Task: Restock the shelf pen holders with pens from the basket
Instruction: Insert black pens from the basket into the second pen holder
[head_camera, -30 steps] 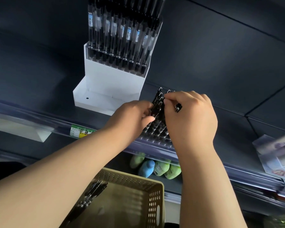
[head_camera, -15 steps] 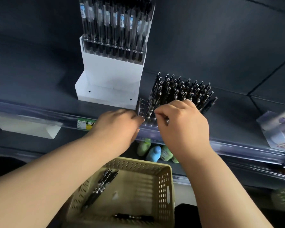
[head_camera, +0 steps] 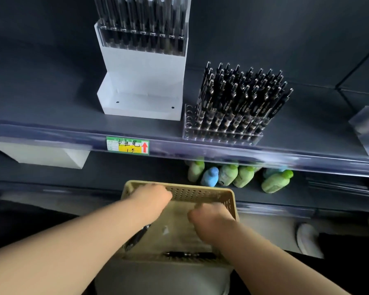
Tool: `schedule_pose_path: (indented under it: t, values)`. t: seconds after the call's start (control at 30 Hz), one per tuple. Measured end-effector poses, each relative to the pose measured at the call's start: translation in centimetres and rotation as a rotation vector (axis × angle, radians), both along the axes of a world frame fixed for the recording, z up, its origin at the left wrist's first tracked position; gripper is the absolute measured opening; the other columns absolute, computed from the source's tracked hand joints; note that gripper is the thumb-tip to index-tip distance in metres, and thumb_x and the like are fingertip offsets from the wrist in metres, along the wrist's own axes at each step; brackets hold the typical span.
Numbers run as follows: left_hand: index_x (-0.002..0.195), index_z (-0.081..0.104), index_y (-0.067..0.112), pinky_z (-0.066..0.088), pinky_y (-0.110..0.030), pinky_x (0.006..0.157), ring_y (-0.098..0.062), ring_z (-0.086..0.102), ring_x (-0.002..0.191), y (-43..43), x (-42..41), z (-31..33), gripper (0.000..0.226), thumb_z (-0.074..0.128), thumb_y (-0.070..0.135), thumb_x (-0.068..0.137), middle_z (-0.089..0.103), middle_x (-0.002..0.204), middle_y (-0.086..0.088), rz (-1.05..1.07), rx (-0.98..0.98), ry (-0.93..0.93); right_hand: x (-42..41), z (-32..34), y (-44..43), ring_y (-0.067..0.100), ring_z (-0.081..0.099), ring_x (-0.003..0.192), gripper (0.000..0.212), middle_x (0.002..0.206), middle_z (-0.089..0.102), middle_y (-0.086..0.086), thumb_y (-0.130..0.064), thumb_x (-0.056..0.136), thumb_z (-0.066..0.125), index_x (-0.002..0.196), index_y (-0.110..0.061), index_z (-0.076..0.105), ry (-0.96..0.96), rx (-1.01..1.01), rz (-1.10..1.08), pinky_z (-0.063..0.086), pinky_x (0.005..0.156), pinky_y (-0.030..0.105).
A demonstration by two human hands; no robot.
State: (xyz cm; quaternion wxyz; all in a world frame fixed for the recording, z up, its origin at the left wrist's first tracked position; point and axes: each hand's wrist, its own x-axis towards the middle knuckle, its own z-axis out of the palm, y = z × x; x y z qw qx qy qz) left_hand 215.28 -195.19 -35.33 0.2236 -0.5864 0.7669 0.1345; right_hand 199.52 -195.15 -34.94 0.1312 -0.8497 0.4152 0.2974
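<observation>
Head view, looking down at a dark shelf (head_camera: 51,116) and a beige perforated basket (head_camera: 200,193) held below it. Both hands are inside the basket and smeared by motion blur. The left hand (head_camera: 151,199) lies over the far left corner; its fingers curl downward, but whether its grip has hold of anything cannot be told. The right hand (head_camera: 209,220) sits near the right wall, fingers bunched loosely; its grip is likewise unreadable, and no pen can be made out in it.

One black pen (head_camera: 190,255) lies along the near wall of the basket. A second cluster of black pens (head_camera: 136,237) shows at the left wall, partly covered by the left forearm, so their count is uncertain.

On the shelf, a clear acrylic pen rack (head_camera: 219,135) stands at the front edge, filled with upright black pens (head_camera: 241,96); its leftmost column of holes is vacant. Just beside it on the left stands a white tiered pen holder (head_camera: 141,77), its pens cut off by the top of the frame. A green and yellow price label (head_camera: 127,145) sits on the shelf rail. Blurred green and blue bottles (head_camera: 228,174) lie on the lower shelf, half hidden under the rail. A pale object at the right edge is cropped and unidentifiable.
</observation>
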Motion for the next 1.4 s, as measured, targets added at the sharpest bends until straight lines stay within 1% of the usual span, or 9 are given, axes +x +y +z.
schedule_pose_path:
  t: [0.13, 0.27, 0.53, 0.73, 0.83, 0.93, 1.03, 1.2, 1.4]
  values:
    - [0.117, 0.056, 0.011, 0.044, -0.035, 0.084, -0.03, 0.055, 0.11, 0.4, -0.3, -4.3, 0.034, 0.046, -0.002, 0.087, 0.056, 0.121, -0.01, 0.053, 0.169, -0.083, -0.8, -4.5, 1.2, 0.034, 0.046, 0.125, 0.038, 0.136, 0.048, 0.016, -0.008, 0.093, 0.051, 0.131, -0.003, 0.049, 0.2, 0.273, -0.064, 0.04, 0.1, 0.04]
    - [0.132, 0.041, 0.011, 0.045, -0.036, 0.092, -0.027, 0.053, 0.115, 0.7, -1.1, -7.6, 0.043, 0.046, 0.004, 0.09, 0.051, 0.129, -0.009, 0.336, 0.211, 0.011, -0.6, -8.6, 0.9, 0.033, 0.043, 0.129, 0.041, 0.14, 0.045, 0.015, -0.01, 0.095, 0.045, 0.136, -0.005, 0.046, 0.237, 0.37, -0.152, 0.038, 0.102, 0.044]
    - [0.136, 0.03, 0.007, 0.046, -0.038, 0.092, -0.029, 0.046, 0.125, -0.2, -2.0, -9.3, 0.052, 0.053, 0.008, 0.089, 0.034, 0.139, -0.012, 0.48, 0.199, -0.028, 0.5, -9.9, 0.7, 0.033, 0.05, 0.122, 0.041, 0.134, 0.052, 0.014, -0.016, 0.091, 0.055, 0.131, -0.008, 0.05, 0.101, 0.343, -0.048, 0.043, 0.095, 0.041]
    - [0.132, 0.037, 0.01, 0.048, -0.036, 0.085, -0.028, 0.051, 0.117, 0.3, -2.3, -9.9, 0.037, 0.037, 0.013, 0.096, 0.045, 0.134, -0.011, 0.431, 0.12, -0.08, 2.8, -9.7, 1.9, 0.031, 0.053, 0.116, 0.036, 0.131, 0.051, 0.011, -0.014, 0.094, 0.047, 0.13, -0.011, 0.045, -0.018, 0.197, 0.096, 0.046, 0.084, 0.041]
    - [0.131, 0.044, 0.015, 0.049, -0.031, 0.078, -0.024, 0.058, 0.107, 0.6, -2.4, -9.5, 0.037, 0.032, 0.027, 0.098, 0.06, 0.12, -0.007, 0.552, 0.132, -0.025, 3.6, -9.8, 2.1, 0.03, 0.048, 0.119, 0.04, 0.134, 0.047, 0.011, -0.011, 0.094, 0.048, 0.133, -0.01, 0.043, 0.038, 0.166, 0.1, 0.045, 0.089, 0.042]
    - [0.138, 0.031, 0.019, 0.051, -0.034, 0.081, -0.025, 0.058, 0.108, 0.5, -1.9, -8.5, 0.043, 0.04, 0.025, 0.096, 0.059, 0.122, -0.006, 0.554, 0.137, 0.045, 3.3, -8.9, 1.3, 0.03, 0.05, 0.12, 0.041, 0.133, 0.051, 0.012, -0.015, 0.095, 0.044, 0.135, -0.011, 0.036, 0.02, 0.153, -0.001, 0.043, 0.092, 0.041]
    - [0.134, 0.033, 0.022, 0.047, -0.033, 0.081, -0.026, 0.059, 0.107, 0.3, -0.9, -6.9, 0.04, 0.042, 0.024, 0.096, 0.06, 0.119, -0.006, 0.594, 0.075, 0.157, 2.5, -7.3, 0.3, 0.031, 0.05, 0.121, 0.038, 0.134, 0.051, 0.014, -0.021, 0.099, 0.033, 0.136, -0.015, 0.028, -0.041, 0.2, -0.16, 0.039, 0.096, 0.04]
    - [0.123, 0.05, 0.034, 0.052, -0.032, 0.081, -0.024, 0.061, 0.099, 1.2, 0.2, -4.3, 0.029, 0.048, 0.032, 0.094, 0.063, 0.113, 0.0, 0.626, -0.048, 0.382, 1.5, -4.5, -0.7, 0.034, 0.047, 0.121, 0.034, 0.134, 0.046, 0.014, -0.027, 0.101, 0.032, 0.135, -0.026, 0.037, -0.199, 0.201, -0.29, 0.039, 0.1, 0.039]
    - [0.117, 0.057, 0.035, 0.046, -0.024, 0.075, -0.015, 0.059, 0.096, 2.9, 1.0, -1.6, 0.025, 0.055, 0.032, 0.092, 0.064, 0.11, 0.007, 0.603, -0.229, 0.566, 1.5, -1.8, -1.1, 0.025, 0.044, 0.122, 0.036, 0.132, 0.046, 0.013, -0.014, 0.096, 0.04, 0.131, -0.013, 0.05, -0.187, 0.079, -0.184, 0.04, 0.103, 0.032]
